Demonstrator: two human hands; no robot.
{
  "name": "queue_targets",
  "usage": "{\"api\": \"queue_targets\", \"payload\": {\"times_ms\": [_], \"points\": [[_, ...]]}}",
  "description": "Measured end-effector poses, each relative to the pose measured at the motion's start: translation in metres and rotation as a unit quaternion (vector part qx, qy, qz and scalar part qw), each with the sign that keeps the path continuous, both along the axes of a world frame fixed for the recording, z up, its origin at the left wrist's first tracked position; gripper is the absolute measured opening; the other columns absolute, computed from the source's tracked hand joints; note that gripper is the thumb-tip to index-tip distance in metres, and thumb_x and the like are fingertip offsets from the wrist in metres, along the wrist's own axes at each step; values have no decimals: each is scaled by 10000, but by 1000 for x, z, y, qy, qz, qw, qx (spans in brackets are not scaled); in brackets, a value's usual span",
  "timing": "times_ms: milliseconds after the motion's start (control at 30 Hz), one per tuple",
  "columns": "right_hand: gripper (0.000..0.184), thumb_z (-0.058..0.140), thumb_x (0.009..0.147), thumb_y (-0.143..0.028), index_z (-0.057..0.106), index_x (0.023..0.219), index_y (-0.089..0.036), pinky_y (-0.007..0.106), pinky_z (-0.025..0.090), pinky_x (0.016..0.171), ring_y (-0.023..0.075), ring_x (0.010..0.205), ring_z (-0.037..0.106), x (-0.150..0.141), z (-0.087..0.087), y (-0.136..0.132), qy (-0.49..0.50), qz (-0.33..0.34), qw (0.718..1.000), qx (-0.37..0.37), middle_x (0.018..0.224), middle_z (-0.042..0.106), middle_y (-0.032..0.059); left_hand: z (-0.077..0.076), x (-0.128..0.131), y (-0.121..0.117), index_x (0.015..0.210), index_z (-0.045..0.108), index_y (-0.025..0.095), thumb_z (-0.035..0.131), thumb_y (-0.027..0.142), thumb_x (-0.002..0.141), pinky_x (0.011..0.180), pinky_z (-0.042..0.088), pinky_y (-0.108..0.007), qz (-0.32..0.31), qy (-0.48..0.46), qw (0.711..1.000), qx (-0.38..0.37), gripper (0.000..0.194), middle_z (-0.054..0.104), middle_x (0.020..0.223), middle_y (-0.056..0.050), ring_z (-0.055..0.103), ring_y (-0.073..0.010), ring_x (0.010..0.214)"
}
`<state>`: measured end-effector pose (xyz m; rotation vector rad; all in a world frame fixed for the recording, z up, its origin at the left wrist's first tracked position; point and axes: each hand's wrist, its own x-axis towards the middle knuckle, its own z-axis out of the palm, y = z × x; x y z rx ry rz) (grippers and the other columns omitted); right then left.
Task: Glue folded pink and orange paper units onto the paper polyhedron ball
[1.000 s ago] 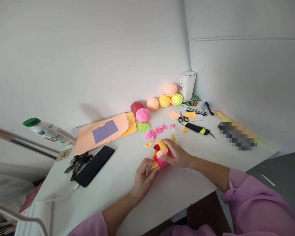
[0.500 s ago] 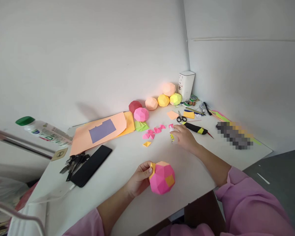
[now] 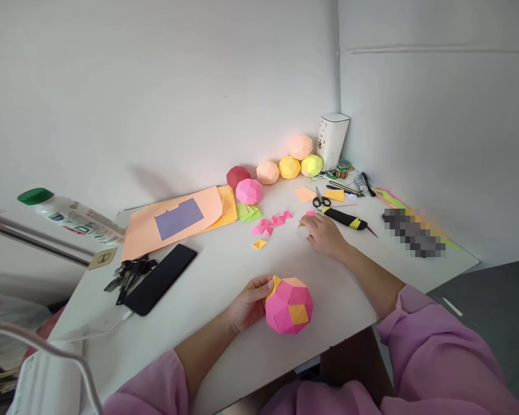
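My left hand (image 3: 249, 304) grips a pink, faceted paper ball (image 3: 289, 308) by a yellow-orange flap on its upper left, with the thumb on top. The ball has an orange facet facing me and a peach one on top. It is held above the front of the table. Farther out, my right hand (image 3: 324, 235) has its fingers closed round a small white-tipped glue bottle (image 3: 303, 231), mostly hidden by the fingers. Left of that hand lie small folded pink paper pieces (image 3: 278, 220) and one folded yellow-orange piece (image 3: 259, 244).
Finished paper balls (image 3: 249, 191) line the back wall beside a white box (image 3: 333, 141). Scissors (image 3: 321, 199) and a black-and-yellow cutter-like tool (image 3: 343, 219) lie at right. On the left are paper sheets (image 3: 140, 230), a black phone (image 3: 161, 279), keys (image 3: 132, 275) and a tilted bottle (image 3: 80, 218).
My right hand has let go of the ball and moved away to the glue bottle, closing on it. The ball has turned in my left hand and come nearer to me.
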<state>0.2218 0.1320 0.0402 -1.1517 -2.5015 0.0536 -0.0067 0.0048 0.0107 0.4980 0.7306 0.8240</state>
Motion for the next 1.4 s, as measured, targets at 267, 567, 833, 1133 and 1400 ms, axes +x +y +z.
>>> {"api": "queue_targets", "payload": {"times_ms": [267,567,833,1133,1400], "points": [[388,579,819,-586,443,896,-231,288,431,495,138,582,506,-24,32,-48,548,107,757,-339,786,568,8,2,2,-1,676,691,143,828,376,650,542,411,-225,-14,10,1000,-1,272,621,605,-17,546,-108,530],[356,656,808,-514,460,917,-238,277,433,527,113,597,509,-31,26,-53,625,47,722,-293,860,594,11,-2,1,-1,653,667,146,814,380,652,525,371,-224,-11,13,1000,-7,276,575,572,2,489,-91,496],[334,664,810,-477,456,880,-225,262,435,521,103,575,501,-25,26,-41,587,5,754,-294,770,581,-21,4,5,-5,636,675,155,789,364,664,595,416,-251,24,3,998,59,240,553,885,-39,514,-124,671],[360,717,769,-450,460,850,-213,252,424,509,120,626,531,-30,23,-49,563,68,718,-403,761,584,-12,-8,1,-6,676,738,228,715,300,779,1118,219,-462,47,56,959,274,127,600,1083,-66,265,-327,1375],[335,720,777,-422,471,850,-210,264,435,508,109,583,527,-33,19,-51,563,81,706,-422,769,579,-16,-5,2,-7,690,730,208,682,274,811,960,380,-448,33,26,964,264,146,565,989,-64,470,-313,1159]]}}
